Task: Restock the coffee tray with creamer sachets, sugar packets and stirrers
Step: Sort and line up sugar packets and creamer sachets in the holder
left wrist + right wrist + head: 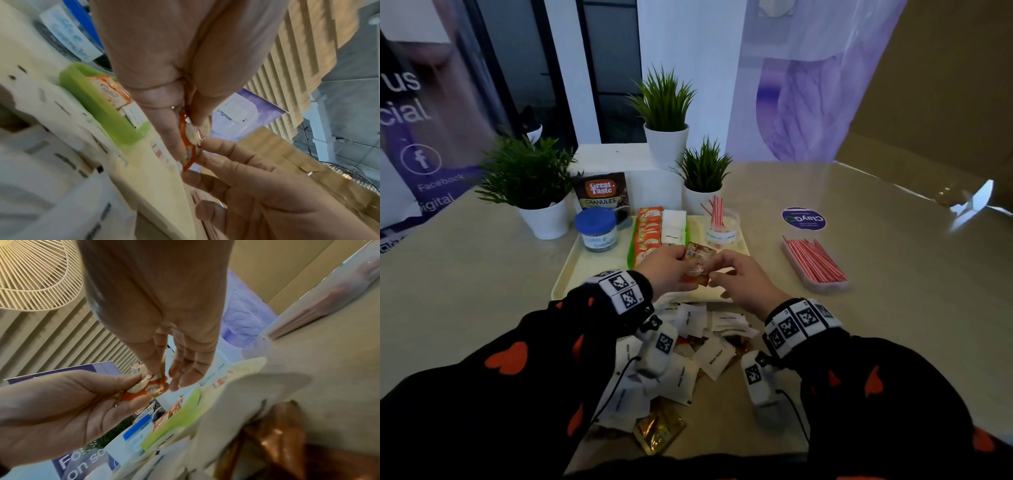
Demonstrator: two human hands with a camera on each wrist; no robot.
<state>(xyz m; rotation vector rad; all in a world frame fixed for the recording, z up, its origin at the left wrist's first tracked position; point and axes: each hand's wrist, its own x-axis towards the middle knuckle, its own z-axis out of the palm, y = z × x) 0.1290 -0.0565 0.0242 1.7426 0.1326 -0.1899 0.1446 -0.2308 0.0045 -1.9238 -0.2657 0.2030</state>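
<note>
Hands: left hand [667, 266] and right hand [743, 281] are together pinching one orange sachet [698, 263].
Place: hovering above the tray [571, 274], seemingly not touching it.

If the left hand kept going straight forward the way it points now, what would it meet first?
Probably the green organizer on the tray, with its row of orange creamer sachets. The left hand holds sachets just short of it; depth is uncertain.

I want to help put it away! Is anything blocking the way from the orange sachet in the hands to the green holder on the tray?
Nothing visible does. Both the left hand and right hand pinch the small orange creamer sachet just above the cream plastic tray, right in front of the green plastic holder, with only open air between.
</note>
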